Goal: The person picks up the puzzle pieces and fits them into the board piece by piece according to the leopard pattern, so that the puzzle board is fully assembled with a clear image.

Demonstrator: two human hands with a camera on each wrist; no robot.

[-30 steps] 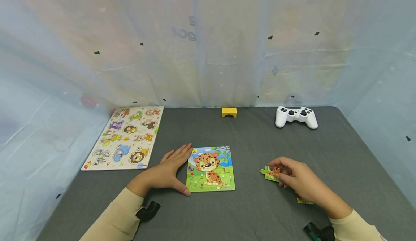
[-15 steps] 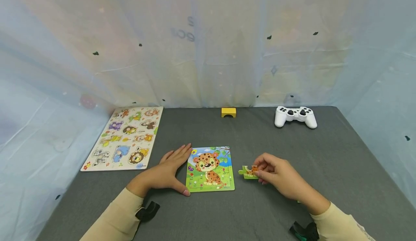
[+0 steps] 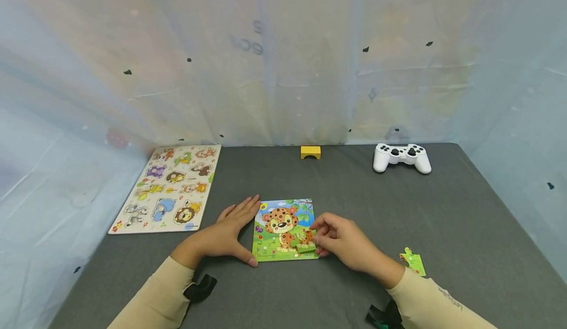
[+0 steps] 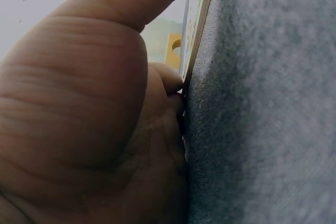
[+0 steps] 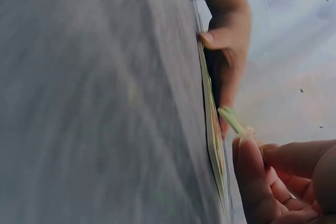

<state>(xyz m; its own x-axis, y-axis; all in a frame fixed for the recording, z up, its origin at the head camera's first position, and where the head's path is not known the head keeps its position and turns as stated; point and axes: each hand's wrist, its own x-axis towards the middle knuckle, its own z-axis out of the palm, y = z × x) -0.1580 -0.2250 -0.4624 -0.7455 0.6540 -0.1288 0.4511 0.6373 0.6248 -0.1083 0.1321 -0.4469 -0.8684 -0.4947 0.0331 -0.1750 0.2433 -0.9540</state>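
Observation:
A square jigsaw puzzle (image 3: 270, 252) with a cartoon leopard lies on the grey table. Along its left edge my left hand (image 3: 228, 233) rests spread, fingers straight, thumb at the lower left corner. My right hand (image 3: 350, 245) pinches a puzzle piece (image 3: 305, 240) with a green edge and orange spotted print, over the lower right of the puzzle. In the right wrist view that piece (image 5: 231, 120) sticks out from thumb and fingertips, tilted above the puzzle's thin side (image 5: 208, 106). Another green puzzle piece (image 3: 413, 261) lies on the table below and right of my right hand.
A large pegged-style animal board (image 3: 146, 224) lies at the back left. A yellow arch block (image 3: 310, 152) stands at the far edge, and a white game controller (image 3: 401, 157) is at the back right. Pale plastic sheeting (image 3: 283, 63) hangs behind and at both sides.
My right hand has moved left with the pinched piece, from the open table to over the puzzle's lower right. The other loose piece has come into full view. My left hand stays put.

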